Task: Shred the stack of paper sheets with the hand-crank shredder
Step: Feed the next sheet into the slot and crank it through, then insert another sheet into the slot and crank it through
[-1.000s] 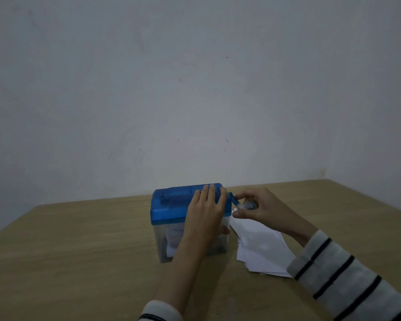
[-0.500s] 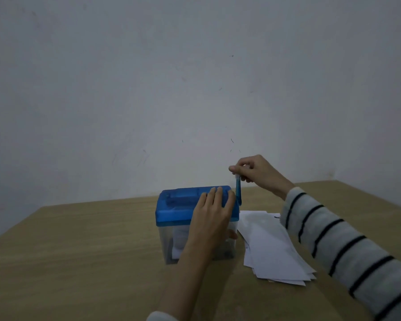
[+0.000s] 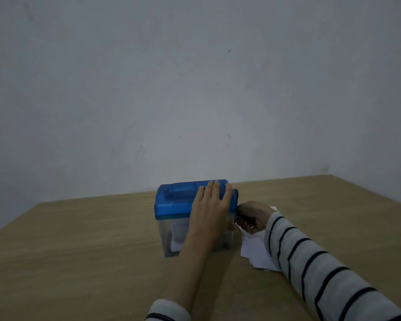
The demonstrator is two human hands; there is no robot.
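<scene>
Nearest the camera, two striped sleeves are coming in from the bottom edge: the left sleeve (image 3: 168,311) at 6 o'clock and the right sleeve (image 3: 329,272) sweeping in from 4 o'clock, where it is covering much of the stack of paper sheets (image 3: 255,251). Those white sheets are lying flat on the tabletop (image 3: 79,251), just beside the shredder's right side, at about 3 o'clock from it, with only their near left corner and a far tip showing.

The left hand (image 3: 210,209) is lying flat with straight fingers across the right part of the shredder's blue lid (image 3: 175,200), pressing down on it and hiding part of the front wall. The right hand (image 3: 252,216) is curling closed around the crank handle (image 3: 236,200) low at the shredder's right end; the grip itself is mostly hidden.

The shredder (image 3: 190,216) is standing upright at the middle of the tabletop. Its clear bin (image 3: 167,237) is showing white paper inside.

The tabletop is light wood grain, dimly lit. Beyond it, at 12 o'clock, a plain pale wall (image 3: 195,89) with a few small dark marks is filling the upper view.
</scene>
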